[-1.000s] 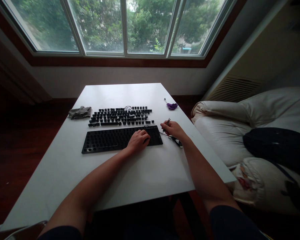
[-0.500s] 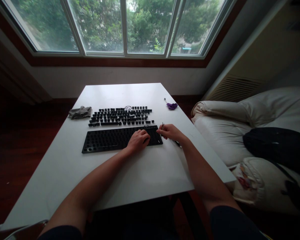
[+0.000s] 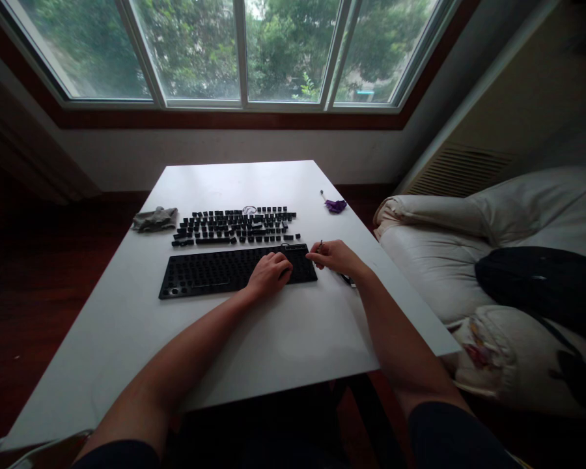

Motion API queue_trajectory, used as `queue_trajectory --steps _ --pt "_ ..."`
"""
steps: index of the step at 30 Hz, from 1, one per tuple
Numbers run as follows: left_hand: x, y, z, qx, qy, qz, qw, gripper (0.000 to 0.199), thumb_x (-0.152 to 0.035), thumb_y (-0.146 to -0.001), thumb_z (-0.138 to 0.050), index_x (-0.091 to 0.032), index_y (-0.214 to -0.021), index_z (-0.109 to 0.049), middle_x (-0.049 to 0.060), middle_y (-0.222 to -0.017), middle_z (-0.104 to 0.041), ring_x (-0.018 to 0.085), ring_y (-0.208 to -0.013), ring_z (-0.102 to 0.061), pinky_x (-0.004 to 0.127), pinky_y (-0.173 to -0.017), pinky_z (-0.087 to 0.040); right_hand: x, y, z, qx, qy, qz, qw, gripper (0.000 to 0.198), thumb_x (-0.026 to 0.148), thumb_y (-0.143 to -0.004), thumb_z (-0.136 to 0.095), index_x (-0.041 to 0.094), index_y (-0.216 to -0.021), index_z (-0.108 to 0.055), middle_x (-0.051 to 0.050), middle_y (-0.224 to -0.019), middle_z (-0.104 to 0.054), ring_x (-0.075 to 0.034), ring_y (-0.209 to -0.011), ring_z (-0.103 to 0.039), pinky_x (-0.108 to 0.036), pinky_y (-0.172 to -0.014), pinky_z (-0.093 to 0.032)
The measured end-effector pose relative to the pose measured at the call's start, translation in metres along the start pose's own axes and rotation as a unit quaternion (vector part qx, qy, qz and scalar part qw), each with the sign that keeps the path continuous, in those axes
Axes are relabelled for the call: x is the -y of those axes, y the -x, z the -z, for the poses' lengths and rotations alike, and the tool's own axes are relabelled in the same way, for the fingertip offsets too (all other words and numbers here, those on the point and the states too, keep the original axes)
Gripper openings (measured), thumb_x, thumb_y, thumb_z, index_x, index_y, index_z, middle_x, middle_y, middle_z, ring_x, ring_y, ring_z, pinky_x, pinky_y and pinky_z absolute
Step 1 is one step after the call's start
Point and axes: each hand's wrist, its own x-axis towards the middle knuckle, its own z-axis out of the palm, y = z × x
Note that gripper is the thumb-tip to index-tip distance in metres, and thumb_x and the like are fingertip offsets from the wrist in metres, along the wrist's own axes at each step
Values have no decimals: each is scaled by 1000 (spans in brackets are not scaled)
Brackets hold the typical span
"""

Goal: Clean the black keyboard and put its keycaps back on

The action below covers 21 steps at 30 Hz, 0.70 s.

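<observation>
A black keyboard (image 3: 215,270) with its keycaps off lies across the white table (image 3: 273,339). My left hand (image 3: 271,270) bears down on its right part, fingers bent and close together, holding it. Just past the keyboard's right end, my right hand (image 3: 334,255) is closed in a pinch around a small thin tool (image 3: 320,245); its kind is too small to make out. Several rows of loose black keycaps (image 3: 234,225) stand behind the keyboard. A dark slim object (image 3: 346,280) lies partly hidden beneath my right wrist.
A crumpled grey cloth (image 3: 155,219) lies at the table's left edge. Toward the far right are a purple brush-like item (image 3: 335,206) and its thin handle. A pale sofa (image 3: 420,260) with a dark bag (image 3: 542,280) on it flanks the table's right side.
My right hand has turned slightly, and the small tool in it tilts differently. My left hand stays on the keyboard in nearly the same place.
</observation>
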Motion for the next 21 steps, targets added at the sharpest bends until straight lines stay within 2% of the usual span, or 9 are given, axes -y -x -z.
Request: queue_trajectory --steps 3,6,12,16,21 --pt "0 0 0 -1 -1 -2 1000 15 -25 -96 -56 -24 -99 -70 6 -106 -65 21 -99 -57 38 -91 -46 2 0 -2 -10 11 -9 1000 40 58 -88 -64 20 -78 -73 0 -61 -70 -16 -58 -65 -26 -60 -46" --pt "0 0 0 -1 -2 -3 1000 15 -25 -97 -55 -23 -100 -70 6 -107 -65 21 -99 -57 38 -91 -47 3 1 0 -5 14 0 1000 39 56 -89 -64 19 -76 -72 -1 -64 -72 -16 -58 -65 -26 -60 -46" --pt "1 0 1 2 -3 -7 1000 15 -26 -96 -56 -23 -100 -70 6 -107 -65 21 -99 -57 38 -91 -47 1 7 15 57 -21 -5 998 37 55 -87 -65 19 -85 -73 -2 -64 -71 -16 -60 -65 -26 -59 -47" --pt "0 0 0 2 -3 0 1000 17 -26 -97 -54 -23 -101 -71 6 -107 -65 21 -99 -57 38 -92 -47 0 9 19 70 -50 -10 996 36 54 -87 -64 19 -88 -72 -3 -68 -72 -17 -64 -66 -26 -61 -48" --pt "-1 -1 0 6 -4 1 1000 17 -26 -98 -54 -23 -100 -71 6 -107 -65 22 -99 -57 38 -92 -47 1 5 12 63 30 9 998 31 48 -87 -64 19 -91 -73 -1 -67 -70 -15 -60 -59 -26 -59 -42"
